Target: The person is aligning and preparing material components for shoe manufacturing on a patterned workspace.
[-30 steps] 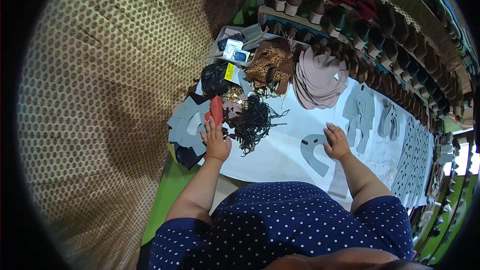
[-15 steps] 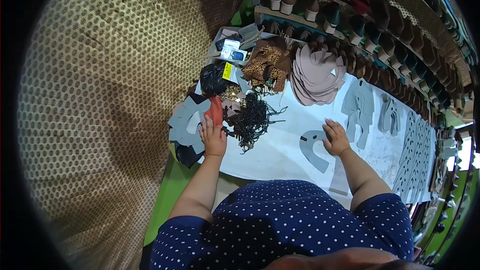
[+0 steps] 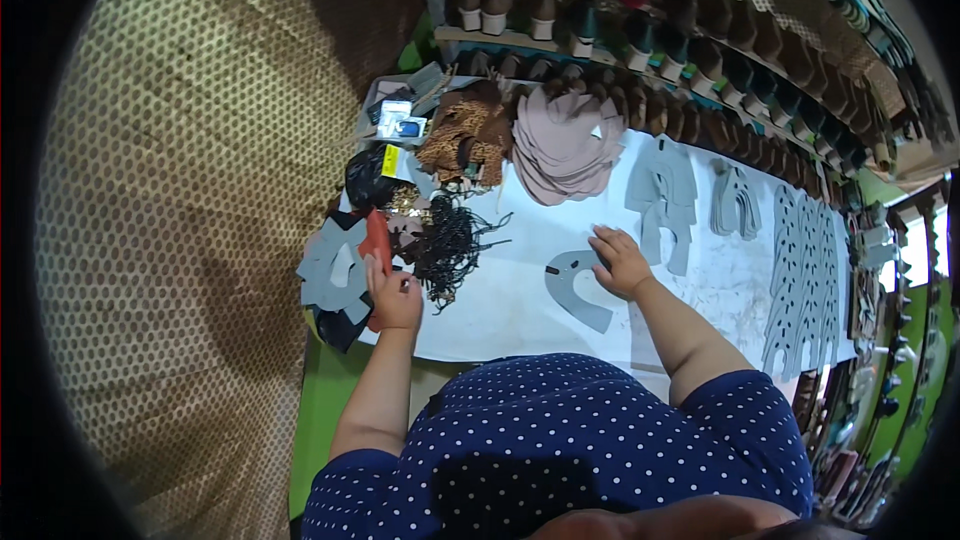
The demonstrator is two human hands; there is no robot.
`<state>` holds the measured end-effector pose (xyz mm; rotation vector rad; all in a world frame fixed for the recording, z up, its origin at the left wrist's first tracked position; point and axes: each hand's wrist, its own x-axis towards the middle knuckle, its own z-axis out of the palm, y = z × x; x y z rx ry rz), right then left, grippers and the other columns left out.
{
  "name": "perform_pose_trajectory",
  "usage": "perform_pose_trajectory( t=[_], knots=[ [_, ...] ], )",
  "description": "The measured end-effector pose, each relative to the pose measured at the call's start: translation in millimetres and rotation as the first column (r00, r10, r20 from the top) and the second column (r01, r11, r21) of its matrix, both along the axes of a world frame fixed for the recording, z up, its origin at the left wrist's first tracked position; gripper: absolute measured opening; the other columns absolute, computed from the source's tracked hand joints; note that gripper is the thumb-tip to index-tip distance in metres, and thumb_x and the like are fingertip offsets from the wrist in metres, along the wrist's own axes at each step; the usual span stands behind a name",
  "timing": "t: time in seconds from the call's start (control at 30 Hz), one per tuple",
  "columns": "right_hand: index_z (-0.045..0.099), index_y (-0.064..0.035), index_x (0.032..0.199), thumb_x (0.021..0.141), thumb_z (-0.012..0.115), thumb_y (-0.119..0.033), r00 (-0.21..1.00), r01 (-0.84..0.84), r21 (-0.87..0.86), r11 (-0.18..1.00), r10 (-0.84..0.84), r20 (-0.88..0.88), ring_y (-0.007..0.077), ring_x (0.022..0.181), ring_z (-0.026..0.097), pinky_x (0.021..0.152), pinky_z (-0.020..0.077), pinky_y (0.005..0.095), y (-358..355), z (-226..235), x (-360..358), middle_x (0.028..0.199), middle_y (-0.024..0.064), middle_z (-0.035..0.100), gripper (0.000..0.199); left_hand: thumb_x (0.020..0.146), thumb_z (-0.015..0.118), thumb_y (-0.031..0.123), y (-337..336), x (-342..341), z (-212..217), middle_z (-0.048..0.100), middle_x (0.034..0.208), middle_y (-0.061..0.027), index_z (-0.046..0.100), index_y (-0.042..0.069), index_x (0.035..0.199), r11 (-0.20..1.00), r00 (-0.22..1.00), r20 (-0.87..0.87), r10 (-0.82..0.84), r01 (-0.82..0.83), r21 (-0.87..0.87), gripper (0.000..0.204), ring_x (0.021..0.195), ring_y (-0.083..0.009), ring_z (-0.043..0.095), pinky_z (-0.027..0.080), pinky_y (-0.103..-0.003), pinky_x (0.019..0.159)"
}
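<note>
1 yellow label [image 3: 390,160] (unreadable), beyond left hand [image 3: 396,304].

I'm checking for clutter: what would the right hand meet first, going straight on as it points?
The right hand would probably meet the dusty-pink stack of flat, curved pieces, beyond a bare stretch of white table covering; the hand's height is unclear, so it might pass above.
</note>
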<state>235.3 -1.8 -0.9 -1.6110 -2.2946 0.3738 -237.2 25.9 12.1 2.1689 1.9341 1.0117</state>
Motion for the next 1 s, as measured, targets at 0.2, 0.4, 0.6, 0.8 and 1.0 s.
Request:
perform_pose_trajectory(
  t=[0.2,0.4,0.6,0.8,1.0],
  knots=[
    [0.057,-0.0095,0.136,0.087,0.067,-0.030,0.998,-0.005,0.008,1.000,0.005,-0.057,0.0318,0.141,0.041,0.121,0.0260,0.0487,1,1,-2,0.150,0.0125,0.047,0.055,0.070,0.075,0.017,0,93,18,0.031,0.161,-0.0219,0.072,0.010,0.075,0.847,0.889,-0.007,-0.457,0.433,-0.309,0.009,0.147,-0.0499,0.025,0.025,-0.057,0.117],
    [0.069,-0.0212,0.122,0.085,0.072,-0.039,0.962,0.120,-0.254,0.960,-0.176,-0.210,0.0331,0.142,0.040,0.111,0.0139,0.0770,-5,9,-60,0.142,0.0091,0.056,0.041,0.071,0.076,0.023,-7,177,49,0.026,0.163,-0.0210,0.078,0.012,0.080,0.660,0.649,-0.234,-0.724,0.553,-0.509,0.015,0.150,-0.0495,0.019,0.023,-0.062,0.116],
    [0.075,-0.0154,0.094,0.081,0.071,-0.027,0.964,0.069,-0.320,0.945,-0.146,-0.223,0.0325,0.116,0.058,0.107,0.0247,0.0757,-46,21,-98,0.108,0.0066,0.069,0.018,0.072,0.076,0.025,-14,202,52,0.028,0.162,-0.0215,0.078,0.010,0.084,0.651,0.642,-0.193,-0.742,0.621,-0.438,0.020,0.149,-0.0491,0.022,0.023,-0.063,0.116],
    [0.074,-0.0125,0.089,0.079,0.072,-0.024,0.925,0.118,-0.262,0.958,-0.201,-0.321,0.0329,0.114,0.058,0.107,0.0341,0.0654,-59,-2,-53,0.108,0.0104,0.068,0.015,0.081,0.072,0.030,-13,215,22,0.023,0.163,-0.0235,0.072,0.010,0.115,0.589,0.651,-0.088,-0.754,0.611,-0.528,0.039,0.149,-0.0489,0.021,0.024,-0.062,0.116],
    [0.069,-0.0081,0.091,0.080,0.071,-0.014,0.894,0.416,0.135,0.899,-0.378,-0.240,0.0370,0.125,0.052,0.108,0.0358,0.0581,-100,-17,25,0.128,0.0154,0.061,0.013,0.092,0.062,0.040,1,218,-4,0.013,0.165,-0.0263,0.056,0.012,0.141,0.732,0.839,-0.136,-0.526,0.366,-0.574,0.057,0.151,-0.0504,0.008,0.012,-0.064,0.118]
  ],
)
